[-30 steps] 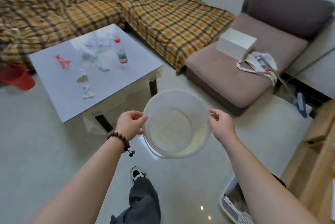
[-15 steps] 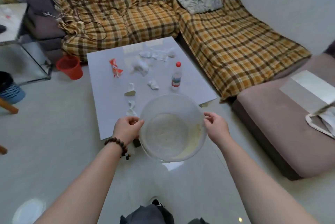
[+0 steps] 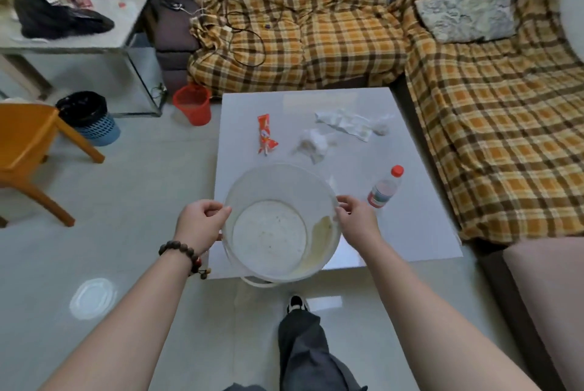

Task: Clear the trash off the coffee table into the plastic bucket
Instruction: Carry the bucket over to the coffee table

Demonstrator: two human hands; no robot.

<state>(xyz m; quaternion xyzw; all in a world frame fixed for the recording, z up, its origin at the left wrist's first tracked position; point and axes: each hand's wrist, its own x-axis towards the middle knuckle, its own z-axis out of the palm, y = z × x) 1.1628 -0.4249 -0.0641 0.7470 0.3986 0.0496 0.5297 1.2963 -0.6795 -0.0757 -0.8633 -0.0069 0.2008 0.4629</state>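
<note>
1. Pale glossy floor tiles (image 3: pixel 132 201) surrounded a white square-topped counter (image 3: pixel 420 232), with a sofa under an orange-and-brown checked cover (image 3: pixel 331 39) behind it and to its right.
2. Both hands held a translucent round plastic bucket (image 3: pixel 268 232) by its rim, above the near edge of the counter; its mouth faced the camera and it showed a yellowish stain on the inner right wall.
3. Left hand (image 3: pixel 202 226), with a dark beaded bracelet (image 3: pixel 185 253) at the wrist, was curled closed on the bucket's left rim.
4. Right hand (image 3: pixel 358 223) pinched the right rim between thumb and fingers.
5. Trash lay on the counter beyond the bucket: a red-and-white snack wrapper (image 3: pixel 266 134) at left, a crumpled white tissue (image 3: pixel 314 144) just right of it, and flattened white paper scraps (image 3: pixel 347 123) farther back.
6. A clear plastic bottle with a red cap (image 3: pixel 385 188) stood on the counter near the right hand, apart from it.
7. A small red bin (image 3: pixel 192 103) stood on the floor beside the counter's far left corner.
</note>
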